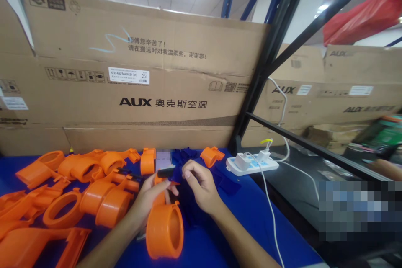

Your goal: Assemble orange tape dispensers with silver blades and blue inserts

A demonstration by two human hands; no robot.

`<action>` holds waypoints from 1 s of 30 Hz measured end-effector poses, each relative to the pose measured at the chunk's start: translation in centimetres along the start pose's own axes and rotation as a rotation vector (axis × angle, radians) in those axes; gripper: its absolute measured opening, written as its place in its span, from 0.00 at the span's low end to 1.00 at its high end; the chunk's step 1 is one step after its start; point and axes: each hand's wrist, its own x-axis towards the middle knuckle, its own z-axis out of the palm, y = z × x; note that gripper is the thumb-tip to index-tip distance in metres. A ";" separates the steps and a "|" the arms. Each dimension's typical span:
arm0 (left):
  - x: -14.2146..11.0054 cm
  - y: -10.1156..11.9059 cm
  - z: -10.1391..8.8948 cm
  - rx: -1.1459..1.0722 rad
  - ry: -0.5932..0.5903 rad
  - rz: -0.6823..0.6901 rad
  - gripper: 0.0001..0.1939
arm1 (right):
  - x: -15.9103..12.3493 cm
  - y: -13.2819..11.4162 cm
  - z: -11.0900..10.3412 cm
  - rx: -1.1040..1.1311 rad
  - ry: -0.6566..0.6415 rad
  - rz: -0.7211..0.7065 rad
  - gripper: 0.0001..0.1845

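My left hand (152,196) is closed around an orange plastic housing with a wide round mouth (165,230), held just above the blue table (251,217). My right hand (201,186) hovers beside it with its fingertips pinched at the housing's top end, near a small black part (166,172). What the right fingers hold is too small to name. Dark blue plastic pieces (185,155) lie just behind both hands.
Several more orange housings (94,184) are piled on the table's left half. A white power strip (251,163) with chargers and a trailing white cable sits at the right. Big AUX cardboard boxes (141,88) wall the back; a black rack post (251,92) stands right.
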 end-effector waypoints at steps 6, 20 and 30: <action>-1.0 -0.3 -0.2 -0.001 -0.080 -0.059 0.34 | 0.5 -0.6 -0.2 0.353 -0.249 0.267 0.22; -1.2 0.2 0.6 0.112 -0.199 -0.034 0.37 | 0.3 0.0 1.1 0.364 -0.164 0.353 0.19; -0.6 -0.4 0.4 0.082 -0.119 -0.049 0.33 | 0.2 0.2 1.0 0.206 -0.165 0.328 0.16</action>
